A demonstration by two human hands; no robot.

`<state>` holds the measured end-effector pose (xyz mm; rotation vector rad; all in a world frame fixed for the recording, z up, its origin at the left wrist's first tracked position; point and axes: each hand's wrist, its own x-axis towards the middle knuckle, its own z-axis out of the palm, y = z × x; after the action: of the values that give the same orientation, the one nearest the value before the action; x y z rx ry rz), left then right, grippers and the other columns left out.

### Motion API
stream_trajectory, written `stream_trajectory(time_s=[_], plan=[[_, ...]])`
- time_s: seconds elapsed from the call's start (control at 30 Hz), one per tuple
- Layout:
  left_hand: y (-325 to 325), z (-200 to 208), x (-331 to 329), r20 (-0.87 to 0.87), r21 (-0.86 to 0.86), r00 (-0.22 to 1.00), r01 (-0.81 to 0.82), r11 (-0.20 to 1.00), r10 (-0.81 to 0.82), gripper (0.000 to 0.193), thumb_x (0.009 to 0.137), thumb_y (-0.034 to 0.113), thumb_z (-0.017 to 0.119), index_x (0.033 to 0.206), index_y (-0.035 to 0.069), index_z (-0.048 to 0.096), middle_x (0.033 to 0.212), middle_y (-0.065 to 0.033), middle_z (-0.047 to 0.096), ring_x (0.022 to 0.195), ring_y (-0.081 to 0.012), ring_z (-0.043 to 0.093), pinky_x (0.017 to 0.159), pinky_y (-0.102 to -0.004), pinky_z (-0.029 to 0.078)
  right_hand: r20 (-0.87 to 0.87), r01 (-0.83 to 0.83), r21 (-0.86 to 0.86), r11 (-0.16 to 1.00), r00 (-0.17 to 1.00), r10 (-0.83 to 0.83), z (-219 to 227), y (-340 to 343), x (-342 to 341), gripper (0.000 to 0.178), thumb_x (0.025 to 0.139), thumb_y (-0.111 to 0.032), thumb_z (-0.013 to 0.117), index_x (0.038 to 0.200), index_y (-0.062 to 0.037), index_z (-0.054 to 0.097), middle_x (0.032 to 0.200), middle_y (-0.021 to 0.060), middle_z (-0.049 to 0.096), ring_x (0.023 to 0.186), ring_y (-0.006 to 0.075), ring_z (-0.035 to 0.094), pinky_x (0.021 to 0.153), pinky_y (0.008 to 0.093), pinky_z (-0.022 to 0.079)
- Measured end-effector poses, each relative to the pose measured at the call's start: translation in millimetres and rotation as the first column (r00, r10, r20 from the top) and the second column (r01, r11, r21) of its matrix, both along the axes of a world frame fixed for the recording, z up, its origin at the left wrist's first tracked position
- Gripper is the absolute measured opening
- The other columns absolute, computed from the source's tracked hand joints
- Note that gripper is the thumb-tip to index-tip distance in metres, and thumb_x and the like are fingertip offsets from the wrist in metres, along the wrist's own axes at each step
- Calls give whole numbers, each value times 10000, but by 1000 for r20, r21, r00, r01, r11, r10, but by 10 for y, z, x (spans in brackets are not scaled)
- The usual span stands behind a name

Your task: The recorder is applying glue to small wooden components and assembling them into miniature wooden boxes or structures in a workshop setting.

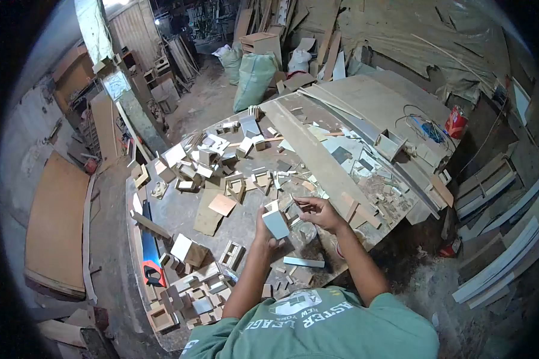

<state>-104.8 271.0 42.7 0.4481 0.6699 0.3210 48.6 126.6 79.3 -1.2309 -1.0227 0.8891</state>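
My left hand (262, 230) is wrapped round a small box-shaped wooden piece (276, 224) with a pale grey-blue face, held up above the workbench (215, 236). Close to its right side is my right hand (321, 214), its fingers pinched together at the top corner of the piece. What the pinch holds looks small and thin, too small to name. Under my hands lie a clear plastic bag or cup (306, 232) and a white-topped wooden strip (304, 262). Left of my left forearm rests a small wooden frame (232, 255).
A handsaw (151, 251) with a red and black handle lies along the left edge. Small wooden boxes (188, 250) and offcuts crowd the left and far sides. A long board (317, 155) crosses the bench. A red can (456, 122) stands far right; green sacks (255, 81) are behind.
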Motion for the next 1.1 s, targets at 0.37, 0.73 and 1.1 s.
stream_trajectory(time_s=[0.37, 0.73, 1.1], plan=[[-191, 150, -90, 118, 267, 993, -47, 963, 15, 788, 924, 714, 230, 1328, 96, 506, 1178, -127, 616, 1008, -286, 638, 864, -429, 530, -124, -24, 151, 988, 991, 43, -121, -39, -28, 645, 775, 1, 723, 1375, -51, 492, 1275, 64, 564, 1195, 169, 529, 1006, 316, 452], [21, 97, -77, 798, 588, 567, -662, 466, -202, 1057, 763, 877, 352, 1406, 38, 325, 1409, -149, 361, 1319, -283, 360, 1118, -442, 235, 26, -47, 163, 986, 999, 43, 270, -127, -173, 595, 765, 8, 783, 1315, -52, 565, 1316, 89, 586, 1173, 173, 583, 1015, 311, 478], [-260, 801, -116, 367, 914, 926, -343, 215, -82, 1156, 764, 891, 340, 1485, -8, 249, 1517, -214, 302, 1414, -311, 295, 1143, -472, 245, 167, 110, 151, 982, 977, -135, 307, -330, -175, 627, 760, 45, 754, 1344, -68, 555, 1314, 108, 592, 1153, 173, 587, 991, 307, 492]])
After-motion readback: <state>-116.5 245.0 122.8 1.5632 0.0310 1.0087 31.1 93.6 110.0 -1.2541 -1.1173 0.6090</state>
